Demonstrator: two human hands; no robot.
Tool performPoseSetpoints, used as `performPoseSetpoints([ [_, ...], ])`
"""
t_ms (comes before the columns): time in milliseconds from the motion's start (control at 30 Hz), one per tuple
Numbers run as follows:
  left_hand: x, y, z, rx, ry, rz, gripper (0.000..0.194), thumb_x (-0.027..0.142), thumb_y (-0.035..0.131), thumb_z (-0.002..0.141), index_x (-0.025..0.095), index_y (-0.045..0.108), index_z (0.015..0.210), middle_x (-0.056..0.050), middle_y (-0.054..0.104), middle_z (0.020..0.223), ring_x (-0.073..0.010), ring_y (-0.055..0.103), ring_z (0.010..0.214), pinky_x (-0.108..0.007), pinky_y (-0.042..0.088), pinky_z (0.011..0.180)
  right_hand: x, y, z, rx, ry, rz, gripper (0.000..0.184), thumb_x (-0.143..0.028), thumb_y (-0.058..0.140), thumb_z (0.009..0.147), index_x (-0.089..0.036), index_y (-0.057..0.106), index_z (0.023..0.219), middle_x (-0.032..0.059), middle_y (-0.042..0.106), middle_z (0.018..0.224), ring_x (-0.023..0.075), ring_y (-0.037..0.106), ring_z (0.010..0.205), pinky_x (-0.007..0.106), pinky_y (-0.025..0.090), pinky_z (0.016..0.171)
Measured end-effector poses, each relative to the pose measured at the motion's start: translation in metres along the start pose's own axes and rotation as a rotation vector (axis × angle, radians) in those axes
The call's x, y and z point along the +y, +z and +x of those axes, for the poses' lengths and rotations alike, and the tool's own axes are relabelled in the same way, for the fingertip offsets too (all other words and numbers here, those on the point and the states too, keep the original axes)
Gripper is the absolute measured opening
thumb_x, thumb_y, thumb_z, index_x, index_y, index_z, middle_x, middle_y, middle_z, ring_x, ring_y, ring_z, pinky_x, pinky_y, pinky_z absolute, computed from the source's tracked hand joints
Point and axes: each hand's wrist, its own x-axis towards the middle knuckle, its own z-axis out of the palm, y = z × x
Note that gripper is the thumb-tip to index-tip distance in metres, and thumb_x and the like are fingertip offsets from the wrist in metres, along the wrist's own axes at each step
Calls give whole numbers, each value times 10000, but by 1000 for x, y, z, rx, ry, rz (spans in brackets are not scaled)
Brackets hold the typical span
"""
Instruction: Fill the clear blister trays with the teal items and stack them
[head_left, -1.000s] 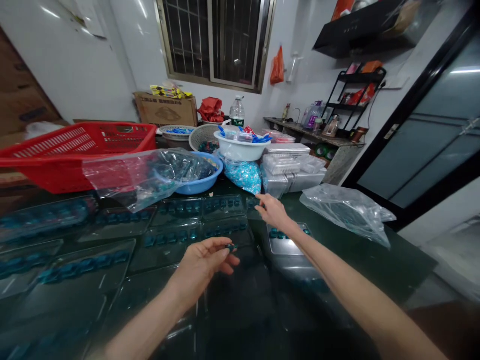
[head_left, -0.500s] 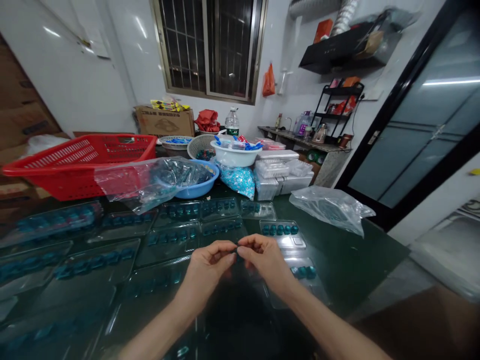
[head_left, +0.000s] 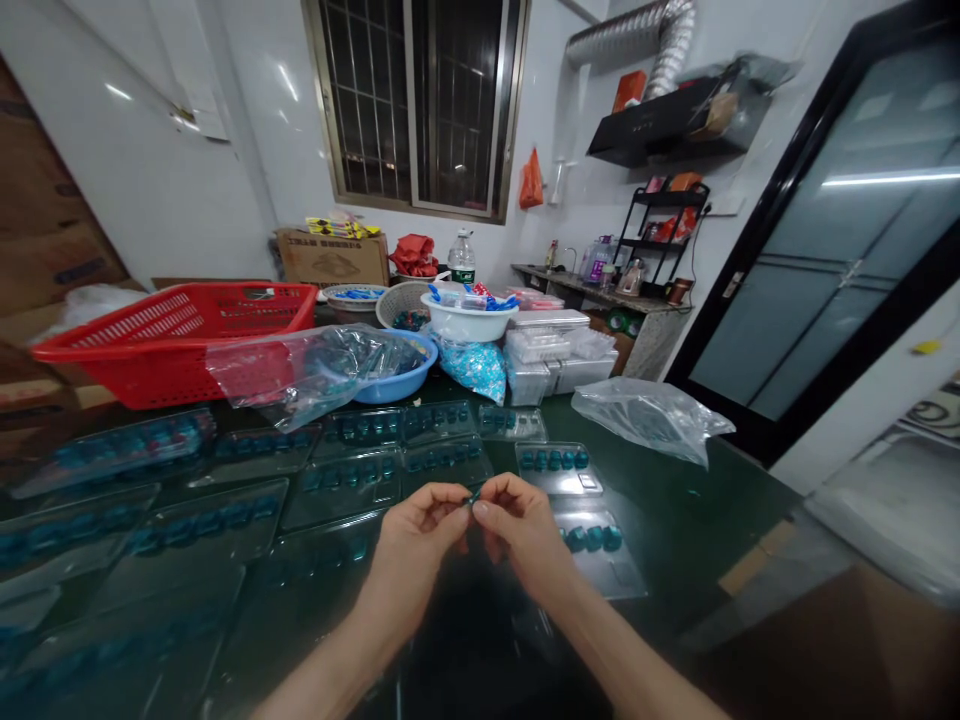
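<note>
Together, left hand (head_left: 415,535) and right hand (head_left: 521,525) on a small teal piece (head_left: 473,498)

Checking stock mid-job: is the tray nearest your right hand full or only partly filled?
Partly filled: the clear tray holds one short row of teal pieces, while the rest of it looks bare.
</note>
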Motion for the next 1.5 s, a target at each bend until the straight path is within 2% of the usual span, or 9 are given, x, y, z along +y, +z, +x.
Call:
performPoseSetpoints([
  [100, -1, -1, -1, -25, -4, 47, 117, 210, 621, 668, 165, 613, 776, -5, 610, 678, -93, 483, 507, -221, 372, 498, 0, -2, -2, -24, -26, -83, 151, -266, 618, 703, -183, 501, 750, -68, 453, 545, 57, 393, 409, 173, 317, 379],
  [233, -2, -1, -1, -11, 6, 118, 102, 227, 615, 679, 166, 596, 759, 6, 586, 676, -89, 469, 519, -212, 363, 487, -1, 1, -3, 74, -176, -215, 119, -194, 628, 682, -187, 525, 742, -36, 509, 675, 85, 474, 567, 192, 395, 509],
  [500, -7, 2, 2, 54, -13, 110, 87, 220, 611, 685, 168, 550, 720, 29, 557, 672, -83, 463, 549, -208, 369, 508, 5, 4, -4, 205, -139, -270, 111, -259, 630, 704, -185, 547, 718, -39, 494, 613, 80, 410, 481, 197, 324, 429],
  [667, -7, 6, 3, 102, -25, 133, 88, 218, 614, 668, 167, 550, 700, 20, 569, 738, -88, 471, 562, -211, 365, 498, 10, 3, -3, 157, -193, -308, 147, -245, 592, 736, -172, 502, 645, -44, 441, 588, 85, 399, 532, 199, 319, 483],
  [767, -1, 4, 2, 40, -55, 167, 71, 225, 595, 684, 163, 565, 705, -8, 593, 803, -115, 508, 643, -225, 384, 553, 8, 0, -2, 104, -198, -315, 142, -227, 574, 744, -165, 486, 651, -43, 432, 597, 82, 392, 545, 196, 315, 496],
  [900, 3, -6, 6, -43, -86, 214, 137, 291, 547, 737, 162, 594, 734, -13, 593, 753, -113, 483, 671, -221, 366, 594, 2, -8, 1, 14, -80, -336, 151, -226, 575, 746, -162, 471, 658, -52, 419, 581, 67, 375, 514, 183, 286, 461],
  [1133, 4, -23, 18, -214, -192, 213, 186, 274, 627, 675, 166, 582, 821, 14, 543, 692, -95, 441, 595, -206, 330, 501, -2, -17, 2, -165, 25, -250, 146, -255, 579, 760, -167, 475, 709, -57, 432, 578, 57, 374, 474, 178, 273, 439],
  [1300, 15, -23, 18, -426, -253, 270, 131, 232, 612, 674, 140, 596, 766, 28, 505, 602, -77, 407, 496, -211, 307, 458, -5, -13, -3, -148, -102, -188, 137, -209, 628, 717, -147, 511, 683, -2, 510, 776, 82, 446, 636, 193, 329, 537],
  [1500, 11, -25, 17, -481, -336, 203, 125, 257, 610, 676, 140, 571, 692, 54, 427, 518, -62, 352, 432, -206, 233, 412, -5, -12, -11, -110, -4, -72, 146, -155, 629, 707, -160, 483, 717, -16, 529, 743, 61, 437, 573, 173, 327, 486],
])
